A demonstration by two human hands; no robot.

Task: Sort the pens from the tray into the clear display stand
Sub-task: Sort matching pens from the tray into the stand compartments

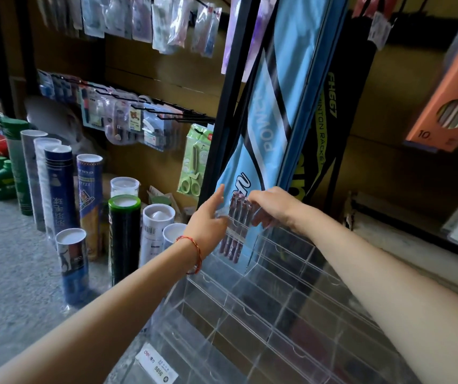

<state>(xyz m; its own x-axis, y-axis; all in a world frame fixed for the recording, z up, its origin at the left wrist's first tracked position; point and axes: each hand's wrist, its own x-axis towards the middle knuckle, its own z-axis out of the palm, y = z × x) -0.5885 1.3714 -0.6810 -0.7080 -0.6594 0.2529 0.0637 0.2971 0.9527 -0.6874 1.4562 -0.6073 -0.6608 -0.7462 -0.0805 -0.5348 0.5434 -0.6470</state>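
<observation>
In the head view, a bunch of dark pens stood upright in the top-left compartment of the clear stand, just below the middle of the frame. The right hand came in from 4 o'clock, its fingers curled over the pen tops and gripping them. The left hand reached in from 8 o'clock and lay against the bunch at its 9 o'clock side. Its index finger was straight and pointed toward 12 o'clock; how its other fingers lay could not be told. A red bracelet circled the left wrist. The stand's other compartments ran down toward 5 o'clock, and a white label showed at 7 o'clock. Tubes stood on the floor at 9 o'clock. A blue bag hung behind the hands at 12 o'clock, with green scissors at 11 o'clock of the pens and an orange box at 2 o'clock.
</observation>
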